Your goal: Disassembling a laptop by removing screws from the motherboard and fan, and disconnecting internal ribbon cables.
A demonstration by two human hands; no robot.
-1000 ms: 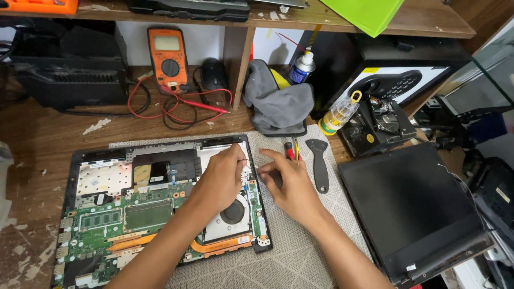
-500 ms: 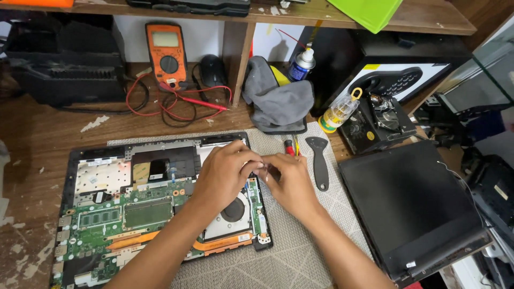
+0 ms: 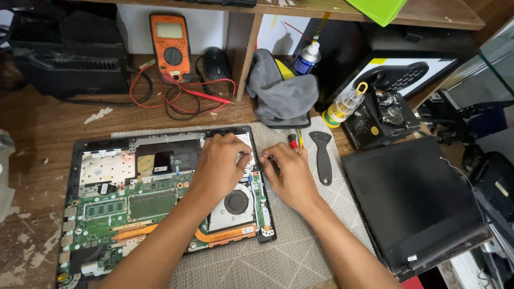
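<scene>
Left hand: the left hand [image 3: 219, 163] lies palm down on the opened laptop [image 3: 160, 203], forearm coming up from the lower edge, wrist above the round fan [image 3: 235, 202].
Left fingers: curled narrow, tips pressed on a pale part near the board's right edge; whether they pinch something cannot be told.
Right hand: the right hand [image 3: 289, 174] rests on the grey mat [image 3: 278, 257] just beside the laptop's right edge, forearm running to the lower right.
Right fingers: drawn together toward the left hand, tips at the laptop's edge; any held thing is hidden.
Laptop: one, base cover off, green board and copper pipe showing, lying on the mat on the wooden surface [image 3: 48, 128].
Hands: two, close together, nearly touching.
Pry tool: one dark spatula [image 3: 323, 158] just right of the right hand.
Multimeter: one, orange [image 3: 170, 45], with red and black leads.
Bottles: one spray can [image 3: 306, 58], one small yellow-capped bottle [image 3: 342, 106].
Cloth: one grey [image 3: 281, 96].
Dark cover panel: one [image 3: 412, 198], at right.
</scene>
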